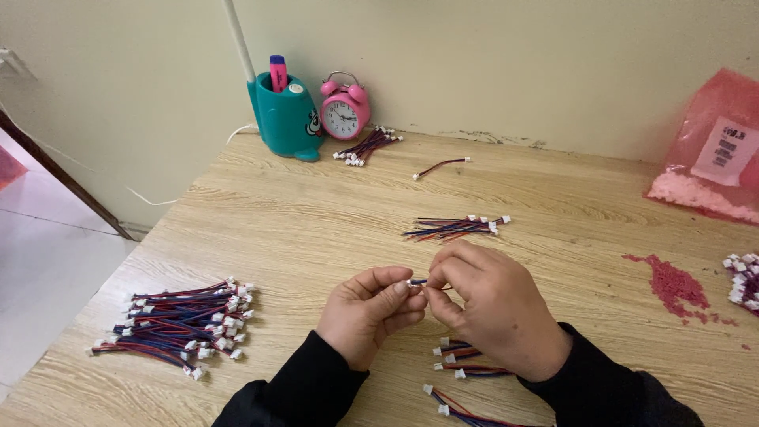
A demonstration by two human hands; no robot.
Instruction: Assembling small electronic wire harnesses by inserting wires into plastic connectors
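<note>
Left hand (370,312) curled nearly closed, thumb and forefinger pinching white connector end of small wire lead (417,281). Right hand (490,304) also curled, fingertips gripping same lead from 3 o'clock side. Both hands meet above counter (316,221) centre, black sleeves entering from 6 o'clock. Lead short, blue-red, mostly hidden. Big wire bundle (178,324) at 9 o'clock; smaller bunch (457,228) at 12 o'clock.

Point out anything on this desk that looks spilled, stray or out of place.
A patch of small red bits lies scattered loose on the wooden table, just below the pink bag, and looks spilled. One single wire lies alone, apart from the bundles. Otherwise nothing stands out; both hands pinch a short wire.
</note>
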